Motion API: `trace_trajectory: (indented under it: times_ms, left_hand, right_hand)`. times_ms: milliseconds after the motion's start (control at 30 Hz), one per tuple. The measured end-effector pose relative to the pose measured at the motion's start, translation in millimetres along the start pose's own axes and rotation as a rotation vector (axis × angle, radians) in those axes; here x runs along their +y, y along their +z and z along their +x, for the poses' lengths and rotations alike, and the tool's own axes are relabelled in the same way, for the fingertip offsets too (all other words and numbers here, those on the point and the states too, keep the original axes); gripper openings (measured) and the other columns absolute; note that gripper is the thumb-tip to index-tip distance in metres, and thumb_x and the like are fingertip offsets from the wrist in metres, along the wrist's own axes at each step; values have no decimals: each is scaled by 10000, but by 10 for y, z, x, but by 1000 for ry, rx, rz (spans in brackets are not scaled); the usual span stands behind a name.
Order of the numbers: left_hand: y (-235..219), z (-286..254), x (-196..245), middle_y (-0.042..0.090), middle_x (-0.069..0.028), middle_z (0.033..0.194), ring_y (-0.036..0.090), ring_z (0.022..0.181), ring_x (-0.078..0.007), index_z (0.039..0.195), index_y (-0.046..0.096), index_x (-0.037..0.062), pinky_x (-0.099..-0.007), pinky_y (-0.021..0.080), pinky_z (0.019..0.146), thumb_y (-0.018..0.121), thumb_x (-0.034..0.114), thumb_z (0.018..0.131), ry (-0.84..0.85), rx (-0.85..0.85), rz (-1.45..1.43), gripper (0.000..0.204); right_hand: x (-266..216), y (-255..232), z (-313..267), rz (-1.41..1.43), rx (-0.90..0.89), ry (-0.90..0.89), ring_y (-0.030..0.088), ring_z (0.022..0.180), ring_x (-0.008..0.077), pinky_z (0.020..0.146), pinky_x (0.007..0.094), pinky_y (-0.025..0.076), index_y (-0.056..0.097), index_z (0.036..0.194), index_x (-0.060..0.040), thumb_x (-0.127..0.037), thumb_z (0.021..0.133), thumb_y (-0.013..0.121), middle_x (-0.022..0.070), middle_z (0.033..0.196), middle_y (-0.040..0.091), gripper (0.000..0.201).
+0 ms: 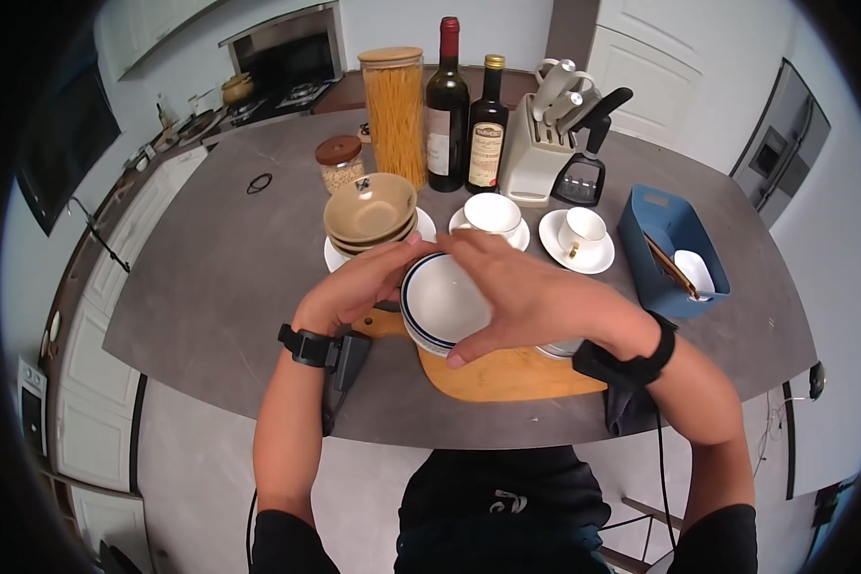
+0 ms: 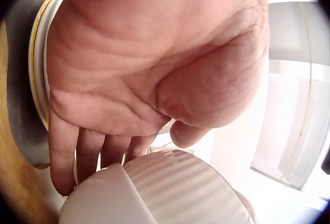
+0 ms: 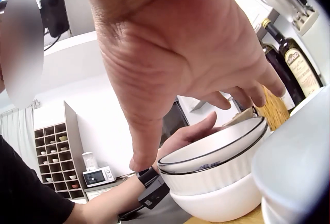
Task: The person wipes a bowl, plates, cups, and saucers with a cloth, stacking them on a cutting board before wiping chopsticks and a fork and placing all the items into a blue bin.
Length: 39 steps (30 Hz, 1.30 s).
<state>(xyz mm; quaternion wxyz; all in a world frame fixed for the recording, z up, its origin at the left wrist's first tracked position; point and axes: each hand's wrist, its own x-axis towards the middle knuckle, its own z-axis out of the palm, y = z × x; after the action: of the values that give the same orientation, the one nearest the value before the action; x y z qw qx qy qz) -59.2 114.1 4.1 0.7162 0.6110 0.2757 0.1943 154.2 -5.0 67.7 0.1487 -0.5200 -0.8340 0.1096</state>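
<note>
A stack of white bowls (image 1: 445,304) stands on the wooden cutting board (image 1: 493,378); the top one has a dark blue rim. Below it in the right wrist view come a ribbed bowl (image 3: 221,180) and a plain one (image 3: 227,203). My right hand (image 1: 536,292) arches over the stack, fingers spread and thumb by the near rim. At the stack's left side is my left hand (image 1: 364,282), its fingers extended behind the bowls in the left wrist view. More white dishware (image 3: 289,167) sits close right of the stack, partly hidden under my right wrist.
Brown bowls (image 1: 371,206) are stacked on a white plate behind my left hand. Two white cups (image 1: 493,212) on saucers stand behind the board. A blue bin (image 1: 674,287) is at the right. Bottles (image 1: 447,124), a pasta jar (image 1: 395,120) and a knife block (image 1: 534,158) line the back.
</note>
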Motion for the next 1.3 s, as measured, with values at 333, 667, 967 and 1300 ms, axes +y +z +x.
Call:
trace_trajectory:
  times_ms: [333,667,967,1300]
  left_hand:
    - [-80,3,-35,642,-61,1318,642,1166,-145,1418,552,42,-327,542,986,431,439,1115,8,-55,-59,514]
    - [-149,7,-91,669,6,1239,633,1132,-90,1405,587,71,-280,540,938,521,319,1102,63,-125,-1,397]
    - [-160,6,-97,668,-4,1240,641,1119,-96,1380,597,69,-292,547,937,509,325,1106,64,-150,-46,385]
    - [-123,-1,-69,644,-48,1323,629,1183,-129,1425,566,57,-323,542,983,468,354,1116,55,-142,-85,440]
  right_hand:
    - [-176,-92,103,43,-222,73,506,1328,374,1096,410,462,367,1502,55,-359,707,893,240,1388,477,1040]
    - [-129,-148,140,8,-263,11,505,1317,376,1087,409,463,401,1477,67,-326,687,888,231,1349,527,1008]
    - [-76,-229,108,82,-253,-36,473,1369,411,1136,431,428,354,1525,34,-296,684,860,286,1482,448,1035]
    - [-132,-384,-192,5,-12,-94,464,1344,416,1149,440,405,340,1528,46,-231,656,861,268,1488,444,1053]
